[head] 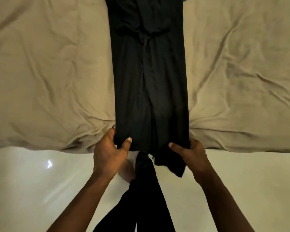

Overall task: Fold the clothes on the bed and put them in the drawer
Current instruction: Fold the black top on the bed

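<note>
Now folding: left hand (110,153) and right hand (189,152) each pinch the garment (149,72) at the bed's (49,81) near edge; next, carry that hem up toward the far end.

Only one view, head-worn (wide-angle), pointed forward and steeply down from right at the bed (49,72) edge. Close in, with bed from 9 through 3 o'clock, pale floor (32,190) at 6.

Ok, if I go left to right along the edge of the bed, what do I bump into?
Tan sheet → left hand → black garment → right hand → tan sheet again.
</note>
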Available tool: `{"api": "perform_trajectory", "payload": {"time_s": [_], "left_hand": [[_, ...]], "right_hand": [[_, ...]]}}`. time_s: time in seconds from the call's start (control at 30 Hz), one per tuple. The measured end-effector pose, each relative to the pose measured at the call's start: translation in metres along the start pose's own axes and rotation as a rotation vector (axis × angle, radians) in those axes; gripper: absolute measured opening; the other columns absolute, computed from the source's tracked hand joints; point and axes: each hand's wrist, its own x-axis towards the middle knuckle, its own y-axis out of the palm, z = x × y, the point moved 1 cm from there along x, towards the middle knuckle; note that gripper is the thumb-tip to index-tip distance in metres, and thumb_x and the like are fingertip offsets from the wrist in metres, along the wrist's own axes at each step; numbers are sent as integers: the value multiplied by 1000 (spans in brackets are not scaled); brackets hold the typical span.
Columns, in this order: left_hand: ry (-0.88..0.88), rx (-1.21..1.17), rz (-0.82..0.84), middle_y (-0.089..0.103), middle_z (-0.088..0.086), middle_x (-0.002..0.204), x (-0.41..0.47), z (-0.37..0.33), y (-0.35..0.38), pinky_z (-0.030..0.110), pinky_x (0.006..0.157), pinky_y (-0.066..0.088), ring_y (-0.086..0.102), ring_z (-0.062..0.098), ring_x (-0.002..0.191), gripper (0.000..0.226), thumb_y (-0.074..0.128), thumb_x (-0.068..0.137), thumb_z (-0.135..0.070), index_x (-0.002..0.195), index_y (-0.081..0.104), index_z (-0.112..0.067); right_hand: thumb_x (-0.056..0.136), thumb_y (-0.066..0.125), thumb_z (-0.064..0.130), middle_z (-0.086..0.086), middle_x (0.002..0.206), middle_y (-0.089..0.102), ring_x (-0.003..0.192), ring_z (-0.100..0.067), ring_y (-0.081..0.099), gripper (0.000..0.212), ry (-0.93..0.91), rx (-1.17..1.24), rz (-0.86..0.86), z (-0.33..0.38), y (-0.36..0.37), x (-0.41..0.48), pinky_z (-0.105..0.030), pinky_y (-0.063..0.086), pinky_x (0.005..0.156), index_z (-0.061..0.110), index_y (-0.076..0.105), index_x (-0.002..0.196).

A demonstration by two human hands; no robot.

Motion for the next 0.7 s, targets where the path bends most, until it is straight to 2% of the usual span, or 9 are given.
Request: {"api": "perform_trajectory", "payload": {"time_s": [0.07,0.17,0.23,0.27,0.33,0.4,0.5,0.6,0.7], "left_hand": [[-56,-121,122,74,-15,99,-3,11,0,38,88,59,72,8,94,36,81,80,-38,111,66,-26],[-89,-126,270,77,-12,90,-12,19,-1,34,76,61,73,7,86,31,85,80,-35,106,71,-25],[-98,-247,309,77,-10,79,-20,13,-11,24,61,55,73,9,73,13,81,87,-21,97,73,-20],[-111,-316,318,77,-9,79,-20,8,-19,21,60,53,73,9,73,10,78,89,-16,98,73,-18],[-137,-424,327,80,-3,96,-18,-7,-37,26,73,57,76,14,90,22,76,89,-11,110,72,-17],[-171,-555,314,79,4,106,-7,-31,-55,33,81,61,76,20,98,36,76,87,-7,120,66,-17],[-225,-679,241,78,9,101,30,-73,-73,33,72,60,76,23,90,46,78,85,-7,122,59,-25],[-230,-708,257,69,2,77,85,-119,-80,20,47,50,65,11,62,10,65,96,-11,98,61,-20],[-342,-814,281,65,2,61,140,-147,-78,14,43,50,61,5,47,18,55,103,-19,89,63,-11]], "right_hand": [[82,84,19,-3,91,79,83,-21,73,26,49,78,136,-9,5,-7,-26,53,66,13,75,106],[82,83,20,-3,97,79,98,-23,75,31,56,173,155,-17,6,-17,-26,53,76,10,73,109],[71,87,30,-8,102,78,104,-31,73,56,76,301,166,-11,-1,-24,-33,54,78,5,68,117],[69,87,31,-12,109,77,106,-34,72,63,74,359,198,-3,-7,-28,-38,55,77,3,66,122],[78,76,27,-13,112,76,99,-33,73,51,19,392,267,21,-18,-34,-37,58,67,6,66,123],[87,68,18,-11,102,76,78,-26,73,30,-40,415,249,53,-30,-35,-28,54,54,7,66,115],[95,62,11,-12,78,70,55,-18,67,11,-37,438,228,104,-39,-14,-22,49,43,5,63,105],[100,55,15,-10,74,73,53,-15,70,13,30,451,170,163,-43,28,-18,49,41,8,64,106],[102,49,23,-1,64,70,50,-8,66,16,17,414,183,218,-38,67,-15,41,37,14,61,97]]}}
